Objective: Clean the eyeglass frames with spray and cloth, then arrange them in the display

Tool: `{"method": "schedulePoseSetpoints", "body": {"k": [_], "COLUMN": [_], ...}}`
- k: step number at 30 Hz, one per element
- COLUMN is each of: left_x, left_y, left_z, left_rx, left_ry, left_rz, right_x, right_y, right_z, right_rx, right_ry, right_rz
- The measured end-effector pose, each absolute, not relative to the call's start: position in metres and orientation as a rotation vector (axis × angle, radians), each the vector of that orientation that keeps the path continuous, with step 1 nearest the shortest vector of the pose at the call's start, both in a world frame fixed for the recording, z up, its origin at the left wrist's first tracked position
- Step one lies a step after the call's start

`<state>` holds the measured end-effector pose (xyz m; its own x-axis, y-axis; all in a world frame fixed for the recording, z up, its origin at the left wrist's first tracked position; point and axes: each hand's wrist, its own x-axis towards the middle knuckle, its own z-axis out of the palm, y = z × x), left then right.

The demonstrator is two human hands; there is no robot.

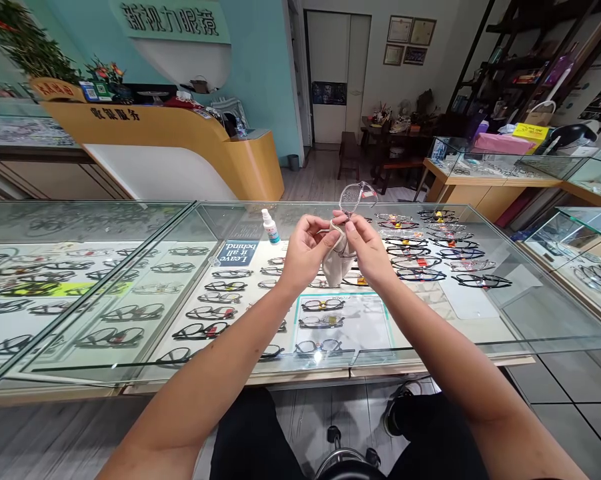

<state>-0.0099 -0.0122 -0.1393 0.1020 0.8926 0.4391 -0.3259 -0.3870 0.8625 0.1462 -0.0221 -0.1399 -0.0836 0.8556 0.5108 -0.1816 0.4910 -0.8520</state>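
Observation:
Both my hands are raised over a glass display counter [480,313]. Between them is a pair of clear-framed glasses [358,196], one lens sticking up above my fingers. My left hand [305,253] pinches a pale cleaning cloth [334,263] that hangs down beneath the glasses. My right hand [367,250] grips the glasses through the cloth, thumb and fingers pressed on the lower lens. A small white spray bottle [270,227] with a blue label stands on the glass just left of my left hand.
Rows of eyeglass frames [430,257] lie inside the counter under the glass. A blue sign [237,253] lies near the bottle. A yellow reception desk [180,150] stands behind, more glass cases [500,167] at right. A stool [345,460] sits between my knees.

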Motion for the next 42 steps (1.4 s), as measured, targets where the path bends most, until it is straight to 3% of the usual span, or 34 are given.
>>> {"method": "schedulePoseSetpoints", "body": {"k": [7, 15, 29, 42], "left_x": [-0.013, -0.015, -0.02, -0.01], "left_y": [-0.013, -0.017, -0.018, -0.034], "left_z": [-0.136, -0.14, -0.135, -0.13], "left_rx": [1.144, 1.316, 1.361, 1.444], "left_ry": [0.595, 0.646, 0.597, 0.64], "left_rz": [1.213, 1.054, 1.002, 1.233], "right_x": [0.147, 0.148, 0.147, 0.143], "right_y": [-0.027, -0.032, -0.031, -0.031], "right_z": [-0.133, -0.13, -0.128, -0.132], "right_rx": [-0.566, -0.623, -0.613, -0.564], "right_ry": [-1.372, -1.391, -1.214, -1.183], "right_rz": [1.046, 1.088, 1.319, 1.355]}}
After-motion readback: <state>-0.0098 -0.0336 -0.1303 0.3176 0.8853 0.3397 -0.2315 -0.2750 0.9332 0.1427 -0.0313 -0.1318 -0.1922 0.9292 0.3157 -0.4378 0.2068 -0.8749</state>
